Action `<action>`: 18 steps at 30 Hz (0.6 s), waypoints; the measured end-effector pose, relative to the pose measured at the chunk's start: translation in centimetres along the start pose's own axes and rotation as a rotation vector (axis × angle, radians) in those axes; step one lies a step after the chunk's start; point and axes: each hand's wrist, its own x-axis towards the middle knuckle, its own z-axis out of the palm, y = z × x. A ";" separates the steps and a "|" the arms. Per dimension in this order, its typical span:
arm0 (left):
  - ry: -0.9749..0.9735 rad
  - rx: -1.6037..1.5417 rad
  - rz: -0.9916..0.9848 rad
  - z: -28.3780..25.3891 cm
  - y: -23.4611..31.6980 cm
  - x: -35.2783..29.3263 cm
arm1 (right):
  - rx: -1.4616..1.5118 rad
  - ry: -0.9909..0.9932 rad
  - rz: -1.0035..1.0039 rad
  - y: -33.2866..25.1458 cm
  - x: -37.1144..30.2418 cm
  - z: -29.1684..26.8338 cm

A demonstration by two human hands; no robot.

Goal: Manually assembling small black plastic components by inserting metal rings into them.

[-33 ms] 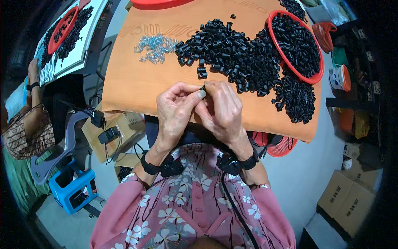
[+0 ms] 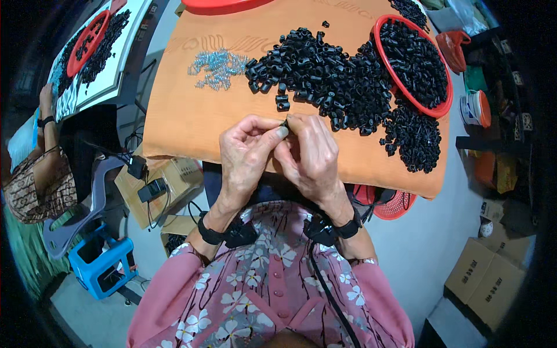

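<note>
My left hand and my right hand meet above the near side of an orange cloth-covered table. Thumb and fingers of both are pinched together around a small black plastic part, mostly hidden by the fingertips. Just beyond it lie a couple of loose short black plastic tubes. A large heap of the same black tubes spreads to the far right, and a pile of small silvery springs is at the far left. Smaller black pieces form another heap at the right.
A red-rimmed basket full of small black pieces stands at the table's right. Another red container shows at the far edge. At left, a person's arm reaches to a white table. Cardboard boxes and a blue stool stand on the floor.
</note>
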 end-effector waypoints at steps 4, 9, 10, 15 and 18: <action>-0.023 -0.073 -0.020 -0.1 -0.5 0.0 | 0.057 0.003 0.062 -0.1 -0.1 -0.4; -0.090 -0.138 -0.019 -0.6 -0.6 0.0 | 0.186 -0.072 0.137 -0.5 0.5 -1.6; -0.088 -0.138 -0.016 -0.7 -0.6 0.0 | 0.187 -0.073 0.134 -0.5 0.5 -1.7; -0.126 -0.133 -0.037 -1.0 -0.3 -0.2 | 0.318 -0.067 0.271 -0.7 0.6 -2.7; -0.157 -0.138 -0.073 -0.9 -0.2 -0.2 | 0.311 -0.072 0.292 -0.4 0.5 -3.1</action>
